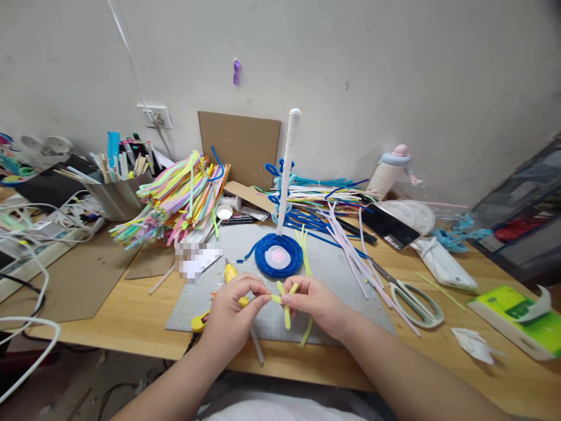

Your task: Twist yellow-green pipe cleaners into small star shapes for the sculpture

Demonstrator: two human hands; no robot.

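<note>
Over the grey cutting mat [193, 313], my left hand [239, 307] and my right hand [318, 304] face each other, both closed on a yellow pipe cleaner piece [287, 316] with several short arms. My left finger and thumb pinch one arm's end; my right fingers hold the crossing. Behind the hands lies a blue coiled disc [279, 272] with a white and pink centre, and a white wrapped post [289, 158] rises at its back edge. A yellow glue gun [230, 273] lies partly hidden behind my left hand. Loose yellow pipe cleaners [305, 251] lie by my right hand.
Scissors [414, 304], lilac pipe cleaners [350, 251] and a phone [390, 225] lie to the right, with a green tissue pack [519, 318] beyond. At the left stand a colourful pipe cleaner bundle [179, 202] and a metal container [116, 196] of sticks. Cables [41, 318] hang over the left edge.
</note>
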